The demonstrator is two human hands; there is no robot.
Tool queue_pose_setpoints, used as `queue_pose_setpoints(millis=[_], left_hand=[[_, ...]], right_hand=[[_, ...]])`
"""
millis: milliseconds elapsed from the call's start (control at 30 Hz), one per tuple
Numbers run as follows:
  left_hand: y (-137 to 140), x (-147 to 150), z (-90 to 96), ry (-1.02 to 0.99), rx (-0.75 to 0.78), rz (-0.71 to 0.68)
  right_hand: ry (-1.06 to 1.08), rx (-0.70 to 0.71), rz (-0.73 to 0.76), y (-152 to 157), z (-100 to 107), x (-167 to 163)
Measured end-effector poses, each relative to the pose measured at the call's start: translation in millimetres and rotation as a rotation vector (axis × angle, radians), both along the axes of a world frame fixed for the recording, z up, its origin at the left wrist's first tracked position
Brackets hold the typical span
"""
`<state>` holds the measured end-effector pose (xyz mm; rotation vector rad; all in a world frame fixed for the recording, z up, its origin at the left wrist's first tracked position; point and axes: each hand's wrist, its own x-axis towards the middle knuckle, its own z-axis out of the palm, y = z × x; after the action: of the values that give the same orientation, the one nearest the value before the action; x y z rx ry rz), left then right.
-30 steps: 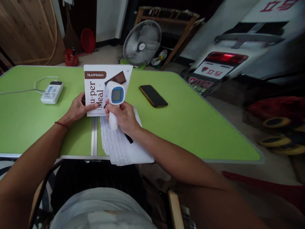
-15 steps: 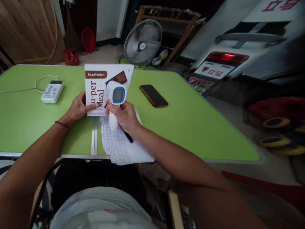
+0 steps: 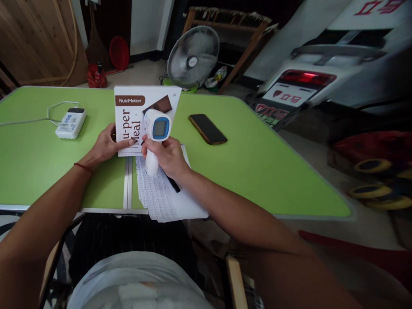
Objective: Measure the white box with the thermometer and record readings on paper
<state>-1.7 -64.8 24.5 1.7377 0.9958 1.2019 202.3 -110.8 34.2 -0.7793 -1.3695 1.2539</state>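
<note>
My left hand (image 3: 107,143) grips the lower left edge of a white NutriMotion box (image 3: 127,118), its thumb across the front and its other fingers behind. The box stands upright on the green table. In my right hand (image 3: 167,156) is a white forehead thermometer (image 3: 152,165), fingers wrapped round its handle. Its blue-framed grey screen faces me, and its head overlaps the right part of the box. Beneath the right hand lie sheets of printed paper (image 3: 157,197) that reach past the table's near edge. A black pen (image 3: 173,183) rests on them, partly hidden by the hand.
A black phone (image 3: 208,128) lies to the right on the green table (image 3: 264,171). At left sits a white power adapter (image 3: 71,123) with cables. Beyond the table are a fan (image 3: 193,56) and a white scooter (image 3: 309,77).
The thermometer's handle has shifted very slightly to the left. Both hands keep their hold, and the box stays where it was.
</note>
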Motion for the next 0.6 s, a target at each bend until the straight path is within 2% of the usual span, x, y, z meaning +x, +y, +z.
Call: queue_pose_setpoints(millis=[200, 400, 500, 600], left_hand=[[-1, -1, -0.3, 0.017, 0.032, 0.029], [-3, 0, 1.4, 0.012, 0.025, 0.040], [-1, -3, -1.0, -0.013, 0.042, 0.089], [6, -11, -6.8, -0.041, 0.051, 0.115]], right_hand=[[-0.057, 0.005, -0.022, 2, -3, 1], [-0.063, 0.018, 0.019, 3, -2, 6], [-0.106, 0.030, 0.033, 9, 9, 15], [-0.269, 0.031, 0.126, 21, 27, 34]])
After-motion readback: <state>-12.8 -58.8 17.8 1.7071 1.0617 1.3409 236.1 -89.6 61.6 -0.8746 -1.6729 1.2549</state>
